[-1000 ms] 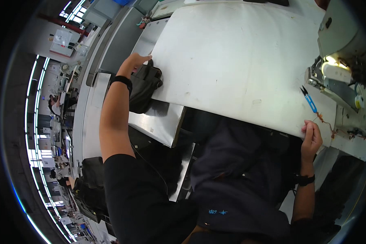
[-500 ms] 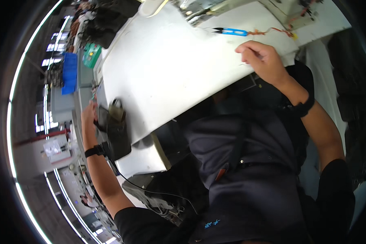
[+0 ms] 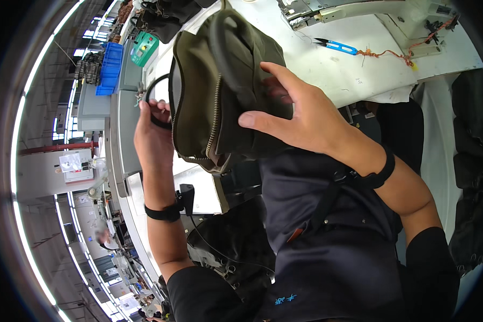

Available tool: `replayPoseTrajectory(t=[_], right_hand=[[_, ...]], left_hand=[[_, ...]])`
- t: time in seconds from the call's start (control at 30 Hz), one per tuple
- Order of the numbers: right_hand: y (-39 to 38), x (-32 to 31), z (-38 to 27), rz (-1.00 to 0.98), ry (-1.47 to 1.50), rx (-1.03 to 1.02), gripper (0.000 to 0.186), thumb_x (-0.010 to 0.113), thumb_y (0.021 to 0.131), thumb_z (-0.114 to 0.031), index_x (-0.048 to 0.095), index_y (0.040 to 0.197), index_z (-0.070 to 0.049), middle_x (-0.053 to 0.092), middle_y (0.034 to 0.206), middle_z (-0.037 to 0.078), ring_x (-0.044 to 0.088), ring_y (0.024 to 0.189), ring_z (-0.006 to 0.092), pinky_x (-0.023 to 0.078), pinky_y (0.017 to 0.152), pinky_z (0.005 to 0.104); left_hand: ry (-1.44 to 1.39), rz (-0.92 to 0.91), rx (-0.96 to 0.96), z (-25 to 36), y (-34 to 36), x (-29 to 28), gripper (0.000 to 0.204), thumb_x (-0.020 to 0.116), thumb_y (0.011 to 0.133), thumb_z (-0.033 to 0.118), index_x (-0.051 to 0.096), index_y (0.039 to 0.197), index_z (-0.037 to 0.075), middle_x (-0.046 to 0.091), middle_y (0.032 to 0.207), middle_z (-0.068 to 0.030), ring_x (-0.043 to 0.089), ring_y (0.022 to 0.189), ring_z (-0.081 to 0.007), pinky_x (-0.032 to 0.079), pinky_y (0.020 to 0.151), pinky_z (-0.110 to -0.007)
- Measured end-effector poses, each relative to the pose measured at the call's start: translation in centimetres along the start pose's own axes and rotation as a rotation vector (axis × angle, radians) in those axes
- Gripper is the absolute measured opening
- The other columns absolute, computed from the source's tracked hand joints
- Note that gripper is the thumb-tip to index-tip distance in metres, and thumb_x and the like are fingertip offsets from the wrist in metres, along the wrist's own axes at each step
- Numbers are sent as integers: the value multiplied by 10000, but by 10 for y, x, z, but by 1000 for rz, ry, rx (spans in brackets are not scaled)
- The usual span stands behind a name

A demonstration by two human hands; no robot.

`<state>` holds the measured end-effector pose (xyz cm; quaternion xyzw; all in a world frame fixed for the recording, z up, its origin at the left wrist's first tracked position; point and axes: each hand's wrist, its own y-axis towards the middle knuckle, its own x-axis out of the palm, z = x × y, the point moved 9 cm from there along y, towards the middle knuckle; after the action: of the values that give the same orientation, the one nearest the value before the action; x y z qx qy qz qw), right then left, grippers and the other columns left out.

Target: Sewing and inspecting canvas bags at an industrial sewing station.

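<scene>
An olive-green fabric bag (image 3: 196,91), its metal zipper partly open, is held up above the front of the white table in front of me. My left hand (image 3: 153,129) has its fingers curled round a dark loop handle (image 3: 156,83) at the bag's left side. My right hand (image 3: 303,121) grips the bag's right side, thumb on the front and fingertips partly hidden in the fabric. Beyond it, blue thread snips (image 3: 338,46) on an orange cord (image 3: 383,53) lie on the white table (image 3: 349,80).
A sewing machine (image 3: 359,13) stands at the back right. Dark cloth items (image 3: 163,19), a green box (image 3: 144,49) and a blue bin (image 3: 110,70) are at the back left. More dark items (image 3: 464,161) hang at the right. A distant person (image 3: 104,236) sits at the lower left.
The bag has been lifted and brought rightward and toward me by my left hand. My right hand has come over from the table edge and taken hold of it. The view has also turned.
</scene>
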<state>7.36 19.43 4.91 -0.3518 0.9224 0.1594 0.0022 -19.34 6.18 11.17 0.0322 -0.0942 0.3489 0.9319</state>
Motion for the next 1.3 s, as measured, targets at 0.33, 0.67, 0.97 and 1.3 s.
replayPoseTrajectory(t=[0.33, 0.67, 0.97, 1.3], right_hand=[[27, 30, -64, 9, -395, -329, 514, 679, 926, -426, 660, 959, 87, 699, 835, 275, 705, 812, 444, 570, 735, 490], [116, 18, -64, -184, -454, -286, 280, 559, 905, -199, 688, 856, 45, 687, 757, 252, 700, 746, 413, 548, 728, 496], [98, -2, -63, -214, -304, -182, 267, 583, 942, -191, 710, 941, 43, 718, 822, 233, 716, 790, 328, 536, 768, 441], [44, -6, -86, 75, -772, -442, 291, 705, 849, -267, 685, 872, 23, 702, 757, 207, 716, 776, 368, 563, 720, 436]], left_hand=[[412, -186, -101, 13, -76, 42, 300, 427, 1125, 300, 574, 1052, 48, 629, 1285, -199, 656, 1180, -286, 567, 957, -433], [1122, -37, 205, 93, -93, 22, 520, 576, 1062, 422, 755, 792, 15, 735, 708, -84, 687, 608, -116, 483, 508, -229], [1559, -933, 951, 59, -56, 211, 372, 715, 850, -9, 668, 1218, 10, 682, 1256, -141, 651, 1171, -326, 487, 1017, -400], [1488, -959, 587, 32, -11, 207, 194, 693, 947, 125, 654, 995, -59, 663, 799, -127, 542, 687, -262, 463, 691, -374]])
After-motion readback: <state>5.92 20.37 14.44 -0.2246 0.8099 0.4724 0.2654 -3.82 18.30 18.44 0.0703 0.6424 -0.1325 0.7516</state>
